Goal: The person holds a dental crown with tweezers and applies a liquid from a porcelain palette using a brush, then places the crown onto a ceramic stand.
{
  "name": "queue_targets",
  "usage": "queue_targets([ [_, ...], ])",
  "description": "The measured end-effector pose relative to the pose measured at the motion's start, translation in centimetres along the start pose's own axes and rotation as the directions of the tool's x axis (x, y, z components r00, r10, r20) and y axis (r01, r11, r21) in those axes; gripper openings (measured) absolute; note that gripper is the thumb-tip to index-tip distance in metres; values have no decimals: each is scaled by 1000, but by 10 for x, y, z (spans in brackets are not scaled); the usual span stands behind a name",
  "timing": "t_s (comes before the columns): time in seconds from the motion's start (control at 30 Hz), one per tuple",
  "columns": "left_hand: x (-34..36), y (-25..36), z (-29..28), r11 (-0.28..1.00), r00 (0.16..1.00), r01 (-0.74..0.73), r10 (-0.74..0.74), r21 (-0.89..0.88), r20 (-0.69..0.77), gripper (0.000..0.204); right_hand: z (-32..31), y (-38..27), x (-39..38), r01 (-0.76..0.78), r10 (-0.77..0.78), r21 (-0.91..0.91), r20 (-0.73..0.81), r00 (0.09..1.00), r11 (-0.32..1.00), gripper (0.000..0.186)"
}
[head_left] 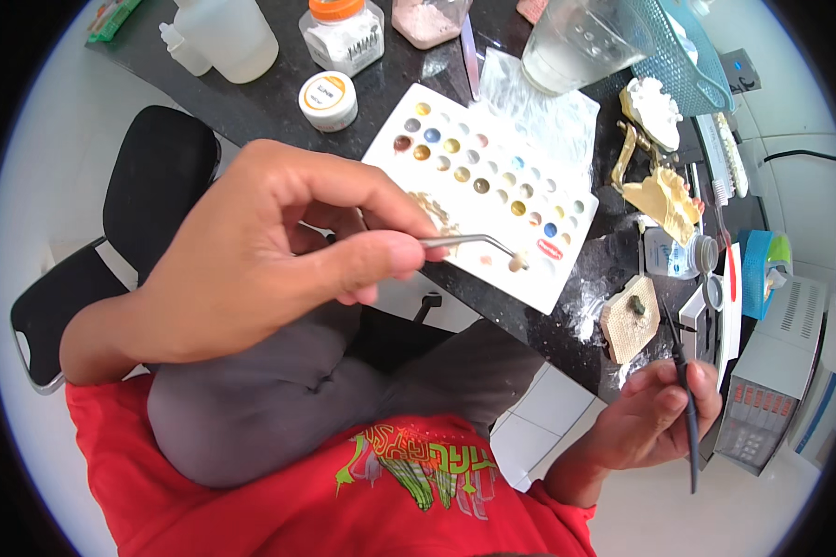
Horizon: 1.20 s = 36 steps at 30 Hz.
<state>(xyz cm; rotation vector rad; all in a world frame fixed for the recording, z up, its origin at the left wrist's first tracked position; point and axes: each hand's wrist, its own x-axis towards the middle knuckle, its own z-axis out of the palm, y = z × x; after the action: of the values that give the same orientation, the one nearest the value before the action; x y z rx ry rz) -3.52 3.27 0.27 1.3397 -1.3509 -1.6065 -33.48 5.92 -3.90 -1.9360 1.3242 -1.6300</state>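
My left hand point(279, 241) is closed in a pinch around metal tweezers point(469, 239) with a bent tip. A small tooth-coloured piece point(518, 263), perhaps a dental crown, is at the tip, over the near right part of a white palette point(553, 283). Rows of small coloured wells fill the palette, and my left hand covers part of its near left side. At the lower right, my right hand point(658, 418) grips a thin dark brush point(685, 395), its tip pointing away from me. Just beyond that hand lies a beige honeycomb tray point(622, 339) with a small dark greenish lump point(636, 304) on it.
A clear cup of liquid point(581, 51) stands behind the palette on crumpled clear film point(567, 116). Jars point(328, 100) and a white bottle point(228, 42) stand at the far left. Plaster dental models point(664, 200), a small bottle point(673, 252) and a blue basket point(687, 56) line the right.
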Motion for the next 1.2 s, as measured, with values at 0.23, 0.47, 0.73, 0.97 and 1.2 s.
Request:
queue_targets([
  [0.23,-7,-12,-34,994,983,-95,101,47,-151,15,43,-19,53,44,-67,89,277,958,995,28],
  [0.47,-8,-40,-45,973,944,-233,223,-10,-244,16,87,-27,71,-259,175,164,404,898,952,18],
  [0.73,-4,-51,-58,849,864,-381,468,366,-187,22,122,-19,81,-304,231,95,453,861,948,20],
  [0.97,-3,-59,-56,524,685,-458,723,718,-91,26,129,-9,86,-306,200,121,526,826,944,15],
  [1.2,3,-69,-55,323,529,-475,848,818,-28,32,129,-16,87,-211,163,28,539,826,977,14],
])
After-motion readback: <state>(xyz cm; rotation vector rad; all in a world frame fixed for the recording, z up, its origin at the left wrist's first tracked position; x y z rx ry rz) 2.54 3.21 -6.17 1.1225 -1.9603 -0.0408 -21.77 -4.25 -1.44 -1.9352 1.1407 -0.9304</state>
